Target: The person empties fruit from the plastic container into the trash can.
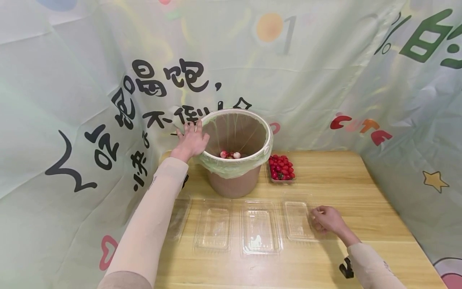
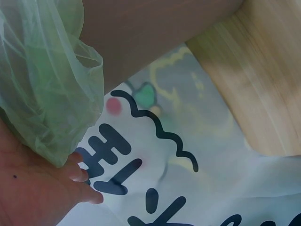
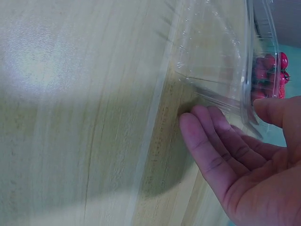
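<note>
Left hand (image 1: 190,141) spread flat on far-left rim of brown bin (image 1: 235,182) with green liner (image 1: 231,166), right hand (image 1: 326,219) loose-fingered touching rightmost clear tray (image 1: 298,220), cherry tomatoes (image 1: 282,167) right of bin, wooden worktop (image 1: 361,192).

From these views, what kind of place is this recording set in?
Probably a staged recording booth: a printed cloth backdrop surrounds a wooden table holding a lined bin and clear plastic trays.

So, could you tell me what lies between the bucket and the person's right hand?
In the head view, one empty clear tray lies between the bucket and the right hand.
</note>
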A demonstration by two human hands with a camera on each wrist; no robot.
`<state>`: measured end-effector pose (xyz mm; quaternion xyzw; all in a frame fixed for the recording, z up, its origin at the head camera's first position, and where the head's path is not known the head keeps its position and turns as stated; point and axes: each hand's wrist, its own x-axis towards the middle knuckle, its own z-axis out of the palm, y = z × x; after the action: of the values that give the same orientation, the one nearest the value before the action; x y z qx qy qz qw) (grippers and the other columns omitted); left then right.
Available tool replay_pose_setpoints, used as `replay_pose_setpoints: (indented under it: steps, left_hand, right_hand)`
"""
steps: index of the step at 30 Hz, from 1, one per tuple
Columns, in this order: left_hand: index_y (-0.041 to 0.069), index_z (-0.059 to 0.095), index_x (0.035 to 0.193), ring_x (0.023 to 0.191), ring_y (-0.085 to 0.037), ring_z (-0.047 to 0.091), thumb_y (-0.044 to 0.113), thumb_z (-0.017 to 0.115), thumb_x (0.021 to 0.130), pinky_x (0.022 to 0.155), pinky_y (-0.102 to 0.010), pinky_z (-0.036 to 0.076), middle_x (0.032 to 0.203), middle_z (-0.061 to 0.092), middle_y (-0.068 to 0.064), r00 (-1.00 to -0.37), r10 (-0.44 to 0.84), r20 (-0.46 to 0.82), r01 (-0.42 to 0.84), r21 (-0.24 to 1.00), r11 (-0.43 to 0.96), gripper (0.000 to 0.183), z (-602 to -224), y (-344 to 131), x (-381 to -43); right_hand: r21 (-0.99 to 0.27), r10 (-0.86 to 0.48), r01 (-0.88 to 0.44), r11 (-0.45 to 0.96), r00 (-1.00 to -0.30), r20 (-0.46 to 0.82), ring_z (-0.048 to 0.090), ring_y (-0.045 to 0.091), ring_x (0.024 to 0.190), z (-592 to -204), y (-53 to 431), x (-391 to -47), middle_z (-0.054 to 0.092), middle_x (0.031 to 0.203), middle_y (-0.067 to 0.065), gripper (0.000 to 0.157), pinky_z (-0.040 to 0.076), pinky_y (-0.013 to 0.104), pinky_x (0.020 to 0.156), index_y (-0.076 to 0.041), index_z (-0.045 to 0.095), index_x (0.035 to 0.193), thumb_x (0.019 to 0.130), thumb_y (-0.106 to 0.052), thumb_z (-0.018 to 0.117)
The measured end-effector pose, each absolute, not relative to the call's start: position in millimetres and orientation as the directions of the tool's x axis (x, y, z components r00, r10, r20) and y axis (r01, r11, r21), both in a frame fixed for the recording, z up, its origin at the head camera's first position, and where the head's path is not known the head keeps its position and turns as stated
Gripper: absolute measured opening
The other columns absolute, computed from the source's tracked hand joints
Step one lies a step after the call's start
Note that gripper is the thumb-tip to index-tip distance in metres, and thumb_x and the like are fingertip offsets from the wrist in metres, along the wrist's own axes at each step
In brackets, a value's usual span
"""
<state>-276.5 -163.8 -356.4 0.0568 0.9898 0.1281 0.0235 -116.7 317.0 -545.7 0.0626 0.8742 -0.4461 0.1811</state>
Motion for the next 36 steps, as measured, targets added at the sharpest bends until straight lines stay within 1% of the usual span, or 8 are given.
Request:
replay_pose_setpoints:
  steps: [4, 9, 11, 13, 15, 17, 25, 36]
  left_hand:
    - [0.002, 0.007, 0.169, 0.162, -0.052, 0.004, 0.046, 0.019, 0.107, 0.126, -0.075, -0.002, 0.173, 0.010, -0.034, -0.992, 0.119, -0.029, 0.107, 0.260, 0.960, 0.076, -357, -164, -277]
    - [0.003, 0.007, 0.169, 0.162, -0.052, 0.004, 0.045, 0.019, 0.108, 0.127, -0.074, -0.002, 0.173, 0.010, -0.033, -0.993, 0.117, -0.029, 0.105, 0.263, 0.959, 0.076, -357, -164, -276]
    - [0.003, 0.007, 0.169, 0.162, -0.052, 0.003, 0.045, 0.019, 0.108, 0.127, -0.074, -0.002, 0.173, 0.010, -0.033, -0.993, 0.116, -0.030, 0.104, 0.262, 0.959, 0.076, -356, -164, -276]
    - [0.002, 0.007, 0.169, 0.162, -0.052, 0.003, 0.045, 0.018, 0.108, 0.127, -0.074, -0.002, 0.173, 0.009, -0.033, -0.993, 0.116, -0.031, 0.104, 0.259, 0.960, 0.075, -357, -165, -276]
    - [0.002, 0.006, 0.169, 0.162, -0.052, 0.002, 0.045, 0.018, 0.108, 0.127, -0.074, -0.003, 0.173, 0.009, -0.033, -0.993, 0.115, -0.032, 0.103, 0.258, 0.961, 0.075, -357, -164, -276]
    - [0.003, 0.006, 0.169, 0.162, -0.052, 0.003, 0.045, 0.019, 0.108, 0.127, -0.074, -0.003, 0.173, 0.009, -0.033, -0.993, 0.115, -0.030, 0.103, 0.261, 0.960, 0.075, -357, -164, -276]
    - [0.003, 0.005, 0.169, 0.162, -0.052, 0.001, 0.045, 0.020, 0.108, 0.127, -0.073, -0.004, 0.173, 0.007, -0.033, -0.994, 0.107, -0.037, 0.093, 0.268, 0.959, 0.076, -355, -167, -276]
    - [0.004, 0.004, 0.169, 0.162, -0.052, 0.001, 0.046, 0.017, 0.108, 0.127, -0.074, -0.004, 0.174, 0.007, -0.031, -0.992, 0.116, -0.047, 0.099, 0.264, 0.959, 0.076, -355, -166, -275]
  right_hand:
    - [-0.745, -0.047, 0.271, 0.610, -0.925, -0.376, 0.059, 0.017, 0.059, -545, 318, -118, 0.065, 0.070, 0.007, 0.041, 0.057, 0.032, 0.054, 0.011, 0.061, 0.115, 0.109, -0.029, 0.054]
    - [-0.683, -0.043, 0.186, 0.706, -0.952, -0.303, 0.068, 0.022, 0.067, -538, 322, -128, 0.074, 0.087, 0.017, 0.056, 0.058, 0.034, 0.061, 0.018, 0.054, 0.132, 0.110, -0.034, 0.051]
    - [-0.648, -0.046, 0.137, 0.749, -0.965, -0.258, 0.072, 0.029, 0.078, -534, 324, -135, 0.075, 0.098, 0.026, 0.059, 0.060, 0.038, 0.067, 0.019, 0.055, 0.133, 0.110, -0.035, 0.050]
    - [-0.625, -0.050, 0.106, 0.773, -0.972, -0.228, 0.074, 0.040, 0.091, -529, 325, -142, 0.073, 0.111, 0.034, 0.061, 0.062, 0.046, 0.076, 0.019, 0.056, 0.133, 0.111, -0.037, 0.048]
    - [-0.609, -0.047, 0.080, 0.789, -0.981, -0.190, 0.070, 0.050, 0.106, -523, 326, -149, 0.068, 0.121, 0.040, 0.060, 0.061, 0.054, 0.085, 0.019, 0.057, 0.133, 0.111, -0.036, 0.047]
    - [-0.606, -0.040, 0.068, 0.792, -0.986, -0.162, 0.065, 0.055, 0.114, -519, 326, -156, 0.063, 0.128, 0.043, 0.059, 0.058, 0.060, 0.091, 0.018, 0.058, 0.133, 0.111, -0.036, 0.046]
    - [-0.626, -0.018, 0.056, 0.777, -0.994, -0.111, 0.062, 0.056, 0.121, -510, 316, -189, 0.060, 0.135, 0.042, 0.061, 0.055, 0.063, 0.097, 0.016, 0.055, 0.140, 0.111, -0.037, 0.044]
    - [-0.645, -0.009, 0.074, 0.760, -0.992, -0.125, 0.059, 0.056, 0.127, -500, 295, -219, 0.055, 0.142, 0.043, 0.064, 0.051, 0.064, 0.104, 0.016, 0.045, 0.148, 0.111, -0.036, 0.041]
